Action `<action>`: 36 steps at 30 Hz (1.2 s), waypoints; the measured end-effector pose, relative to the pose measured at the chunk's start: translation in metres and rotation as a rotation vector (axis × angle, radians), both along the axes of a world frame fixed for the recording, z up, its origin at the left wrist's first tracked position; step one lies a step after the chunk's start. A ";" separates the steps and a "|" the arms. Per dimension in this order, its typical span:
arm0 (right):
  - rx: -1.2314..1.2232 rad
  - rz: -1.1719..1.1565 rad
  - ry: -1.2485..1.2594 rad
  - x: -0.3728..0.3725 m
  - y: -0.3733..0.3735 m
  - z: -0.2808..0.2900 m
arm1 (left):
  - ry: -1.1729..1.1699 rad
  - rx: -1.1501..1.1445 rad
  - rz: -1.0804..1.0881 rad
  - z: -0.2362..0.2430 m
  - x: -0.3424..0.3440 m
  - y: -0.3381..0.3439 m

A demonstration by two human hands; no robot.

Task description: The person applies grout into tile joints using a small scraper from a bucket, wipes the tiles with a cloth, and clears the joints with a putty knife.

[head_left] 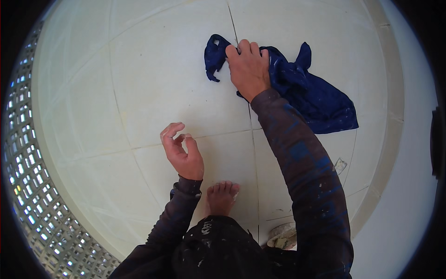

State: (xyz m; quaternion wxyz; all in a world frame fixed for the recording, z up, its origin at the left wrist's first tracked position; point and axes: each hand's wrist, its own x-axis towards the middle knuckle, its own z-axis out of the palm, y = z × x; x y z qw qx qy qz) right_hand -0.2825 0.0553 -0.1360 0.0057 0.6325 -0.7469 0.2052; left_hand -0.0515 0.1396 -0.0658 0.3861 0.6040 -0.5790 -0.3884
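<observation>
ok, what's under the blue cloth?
Pale tiled floor shows around the blue cloth; a dark grout line seems to pass beneath. The right hand is on top. Anything directly under the cloth is covered, so can't tell.

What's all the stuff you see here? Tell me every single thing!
blue cloth: one, dark blue, on the floor, upper right
floor tiles: several, cream, across the middle
lattice screen: one, grey with bright gaps, left side
edging strip: one, beige, right side
wall: one, whitish, far right
small scrap: one, whitish, beside the right sleeve
blotchy item: one, pale and brown, lower right, unclear what
dark shape: one, black, right edge, unclear
sleeves: two, dark, blue patches on the right
clothing: dark, bottom
bare foot: one, lower middle
left hand: one, above tiles
right hand: one, curled over cloth
</observation>
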 end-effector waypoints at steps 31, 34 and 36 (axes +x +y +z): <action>0.072 -0.326 -0.420 -0.143 0.109 0.075 | -0.045 -0.044 -0.745 -0.010 -0.112 -0.018; 0.010 -0.374 -0.538 -0.122 0.099 0.077 | 0.018 0.031 -0.808 -0.012 -0.145 -0.005; -0.072 -0.336 -0.608 -0.108 0.077 0.083 | 0.067 0.029 -0.685 -0.010 -0.158 0.002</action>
